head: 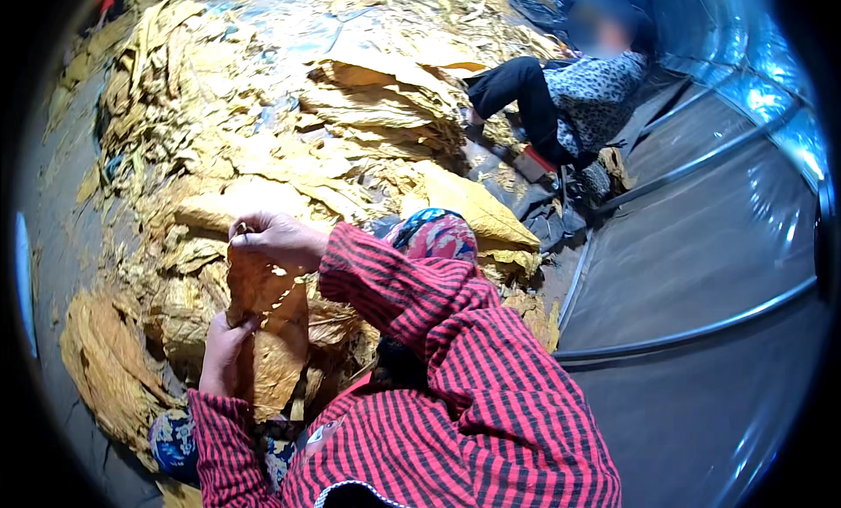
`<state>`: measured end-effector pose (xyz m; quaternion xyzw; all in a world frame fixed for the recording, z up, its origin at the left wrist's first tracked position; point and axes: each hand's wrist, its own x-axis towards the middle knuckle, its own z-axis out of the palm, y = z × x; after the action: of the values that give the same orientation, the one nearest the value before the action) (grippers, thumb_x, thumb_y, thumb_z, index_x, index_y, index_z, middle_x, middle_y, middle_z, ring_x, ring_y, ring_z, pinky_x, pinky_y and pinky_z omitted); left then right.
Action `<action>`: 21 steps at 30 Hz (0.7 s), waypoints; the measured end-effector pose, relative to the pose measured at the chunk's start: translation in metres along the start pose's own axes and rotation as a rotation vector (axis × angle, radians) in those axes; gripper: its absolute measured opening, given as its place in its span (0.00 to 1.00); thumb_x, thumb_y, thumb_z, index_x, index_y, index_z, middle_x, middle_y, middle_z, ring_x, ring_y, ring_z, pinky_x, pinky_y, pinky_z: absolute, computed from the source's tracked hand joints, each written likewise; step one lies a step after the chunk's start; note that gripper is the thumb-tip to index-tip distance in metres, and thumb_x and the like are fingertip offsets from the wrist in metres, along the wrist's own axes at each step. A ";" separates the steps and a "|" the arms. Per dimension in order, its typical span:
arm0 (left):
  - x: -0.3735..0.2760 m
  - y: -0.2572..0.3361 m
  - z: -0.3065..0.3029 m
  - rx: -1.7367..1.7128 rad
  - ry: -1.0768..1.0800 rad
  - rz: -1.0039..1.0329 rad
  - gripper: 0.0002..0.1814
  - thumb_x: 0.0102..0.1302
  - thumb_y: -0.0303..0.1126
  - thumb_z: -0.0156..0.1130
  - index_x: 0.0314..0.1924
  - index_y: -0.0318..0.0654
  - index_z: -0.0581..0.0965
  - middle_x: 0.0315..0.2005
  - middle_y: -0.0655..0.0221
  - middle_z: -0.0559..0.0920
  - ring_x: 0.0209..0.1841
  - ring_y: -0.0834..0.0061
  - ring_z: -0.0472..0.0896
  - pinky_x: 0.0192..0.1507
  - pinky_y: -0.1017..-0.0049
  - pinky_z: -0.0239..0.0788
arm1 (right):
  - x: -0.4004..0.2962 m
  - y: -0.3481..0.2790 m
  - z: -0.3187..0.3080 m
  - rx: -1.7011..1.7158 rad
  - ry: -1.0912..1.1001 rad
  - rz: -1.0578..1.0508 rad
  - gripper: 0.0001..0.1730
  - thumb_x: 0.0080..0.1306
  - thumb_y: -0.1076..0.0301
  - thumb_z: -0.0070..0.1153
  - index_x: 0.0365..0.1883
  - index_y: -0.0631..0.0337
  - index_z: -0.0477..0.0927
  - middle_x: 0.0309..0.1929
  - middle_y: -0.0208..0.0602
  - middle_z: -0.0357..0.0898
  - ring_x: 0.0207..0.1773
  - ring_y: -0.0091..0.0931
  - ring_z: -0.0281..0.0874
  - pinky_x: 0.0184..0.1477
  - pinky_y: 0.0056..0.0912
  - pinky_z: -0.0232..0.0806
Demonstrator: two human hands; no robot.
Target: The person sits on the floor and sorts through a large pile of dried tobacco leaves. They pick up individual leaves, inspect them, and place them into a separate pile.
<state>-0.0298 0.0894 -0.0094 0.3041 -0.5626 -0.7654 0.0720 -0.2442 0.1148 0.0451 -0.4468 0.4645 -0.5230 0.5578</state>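
Note:
A large brown dried leaf (266, 311), seemingly tobacco, hangs upright between my two hands, with small holes in its upper right part. My right hand (266, 235) pinches its stem end at the top. Lower down, my left hand (227, 347) grips the leaf's left edge. Behind it lies a heap of yellow dried leaves (197, 317). A thick bundle of leaves (108, 370) rests to the left of my left hand.
Stacked leaves (387, 114) lie farther forward, and a broad yellow leaf (479, 209) is right of my right hand. A co-worker (585, 101) sits at the upper right. Curved metal poles (696, 350) cross dark sheeting (709, 245) along the right.

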 end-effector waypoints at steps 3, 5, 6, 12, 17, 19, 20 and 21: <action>-0.002 0.006 0.003 -0.072 0.053 -0.008 0.05 0.53 0.26 0.60 0.32 0.37 0.75 0.24 0.78 0.76 0.26 0.88 0.69 0.29 0.84 0.60 | -0.006 -0.006 -0.003 -0.077 0.050 0.018 0.03 0.61 0.71 0.51 0.32 0.59 0.75 0.27 0.19 0.71 0.30 0.12 0.64 0.32 0.16 0.61; -0.004 0.008 0.009 -0.098 0.106 0.016 0.06 0.53 0.25 0.61 0.32 0.37 0.75 0.24 0.79 0.76 0.26 0.88 0.70 0.29 0.84 0.60 | -0.005 -0.009 0.004 -0.227 0.068 -0.010 0.03 0.60 0.72 0.52 0.32 0.60 0.75 0.27 0.22 0.72 0.31 0.14 0.65 0.33 0.18 0.62; -0.001 0.013 0.006 -0.059 0.053 0.046 0.15 0.52 0.26 0.62 0.42 0.36 0.74 0.30 0.75 0.78 0.31 0.85 0.74 0.35 0.83 0.64 | -0.005 -0.003 0.006 -0.340 0.087 -0.059 0.03 0.60 0.72 0.52 0.32 0.60 0.75 0.27 0.24 0.72 0.31 0.15 0.66 0.34 0.20 0.63; -0.002 0.035 0.016 -0.117 0.071 0.319 0.30 0.51 0.28 0.63 0.54 0.34 0.65 0.42 0.70 0.76 0.43 0.80 0.74 0.46 0.80 0.65 | -0.013 0.026 0.032 -0.672 0.038 -0.387 0.07 0.51 0.74 0.57 0.29 0.59 0.74 0.27 0.36 0.69 0.30 0.31 0.69 0.33 0.29 0.63; -0.003 0.021 0.017 -0.169 0.092 0.185 0.17 0.50 0.23 0.61 0.43 0.36 0.72 0.33 0.76 0.76 0.35 0.84 0.73 0.38 0.82 0.65 | -0.015 0.023 0.059 -0.542 0.033 -0.345 0.04 0.53 0.72 0.54 0.27 0.59 0.73 0.28 0.37 0.68 0.33 0.34 0.69 0.35 0.30 0.64; 0.000 0.015 0.017 -0.203 0.125 0.162 0.16 0.50 0.24 0.61 0.41 0.37 0.73 0.33 0.75 0.76 0.35 0.84 0.73 0.37 0.81 0.65 | -0.017 0.029 0.058 -0.590 0.045 -0.367 0.04 0.54 0.72 0.54 0.27 0.59 0.72 0.27 0.37 0.68 0.33 0.34 0.69 0.35 0.30 0.63; 0.001 0.014 0.017 -0.219 0.142 0.150 0.15 0.50 0.24 0.61 0.41 0.37 0.73 0.33 0.75 0.77 0.36 0.84 0.73 0.37 0.81 0.65 | -0.018 0.031 0.058 -0.562 0.041 -0.351 0.04 0.54 0.72 0.54 0.27 0.59 0.72 0.27 0.37 0.67 0.33 0.35 0.68 0.35 0.31 0.63; 0.000 0.018 0.021 -0.220 0.145 0.136 0.14 0.50 0.24 0.61 0.40 0.37 0.73 0.33 0.76 0.76 0.35 0.84 0.73 0.37 0.81 0.65 | -0.019 0.034 0.058 -0.554 0.042 -0.341 0.04 0.54 0.72 0.54 0.27 0.59 0.72 0.27 0.37 0.67 0.32 0.35 0.68 0.35 0.31 0.63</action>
<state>-0.0458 0.1001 0.0104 0.3099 -0.4879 -0.7919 0.1968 -0.1816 0.1364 0.0229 -0.6422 0.5188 -0.4717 0.3097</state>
